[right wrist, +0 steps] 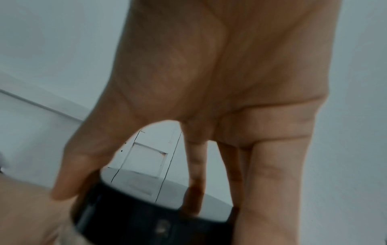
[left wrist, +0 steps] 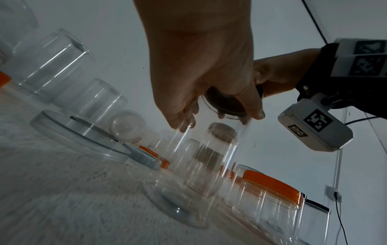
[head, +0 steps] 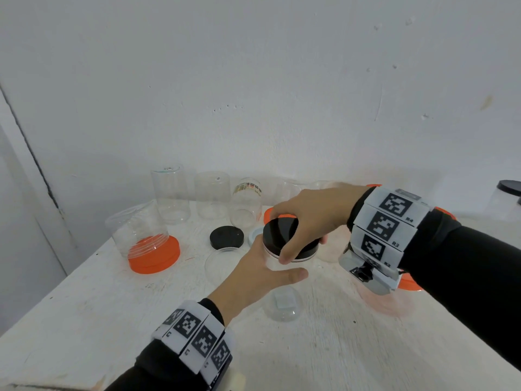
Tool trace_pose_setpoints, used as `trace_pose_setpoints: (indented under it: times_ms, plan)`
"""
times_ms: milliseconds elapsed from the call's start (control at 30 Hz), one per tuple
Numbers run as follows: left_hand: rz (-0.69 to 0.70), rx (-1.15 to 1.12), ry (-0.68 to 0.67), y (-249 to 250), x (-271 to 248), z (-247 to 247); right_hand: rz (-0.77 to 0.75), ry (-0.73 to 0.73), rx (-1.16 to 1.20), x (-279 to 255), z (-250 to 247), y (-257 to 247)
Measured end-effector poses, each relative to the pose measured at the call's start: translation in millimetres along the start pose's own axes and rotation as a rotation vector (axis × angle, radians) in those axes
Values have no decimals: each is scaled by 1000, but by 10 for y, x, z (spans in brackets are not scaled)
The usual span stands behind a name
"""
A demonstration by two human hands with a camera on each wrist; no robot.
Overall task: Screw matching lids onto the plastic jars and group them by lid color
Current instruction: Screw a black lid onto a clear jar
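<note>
Left hand (head: 255,273) fingers are wrapping the clear jar (head: 277,262); right hand (head: 311,218) fingers are clamping its black lid (head: 282,231) above the table (head: 84,306).

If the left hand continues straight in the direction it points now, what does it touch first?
Nothing new: the left hand already grips the clear jar. Beyond it, probably the pale blue lid, though depth is unclear.

right hand (right wrist: 209,82) | grip around black lid (right wrist: 150,220) rim | thumb left, fingers right

White table (head: 84,320) carries clear jars (head: 170,193) and a loose black lid (head: 226,237).
</note>
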State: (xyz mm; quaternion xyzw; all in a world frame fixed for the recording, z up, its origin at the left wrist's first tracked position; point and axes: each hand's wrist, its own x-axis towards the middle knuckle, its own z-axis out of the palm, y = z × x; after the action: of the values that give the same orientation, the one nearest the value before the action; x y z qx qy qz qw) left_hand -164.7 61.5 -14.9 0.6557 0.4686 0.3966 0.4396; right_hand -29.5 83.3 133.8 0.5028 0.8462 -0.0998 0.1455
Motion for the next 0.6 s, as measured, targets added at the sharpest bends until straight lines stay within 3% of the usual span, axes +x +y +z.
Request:
trace_pose_setpoints:
  times_ms: [167, 367, 500, 600]
  plan:
    - [25, -8, -1, 4, -4, -4, 64, 82, 5, 5, 76, -32]
    - [4, -18, 8, 15, -17, 11, -23, -80, -64, -30, -56, -19]
    - [-1, -9, -1, 31, -20, 8, -77, -43, -72, -38, -82, -40]
    - [1, -18, -8, 9, -16, 6, -36, -23, -68, -9, -51, -50]
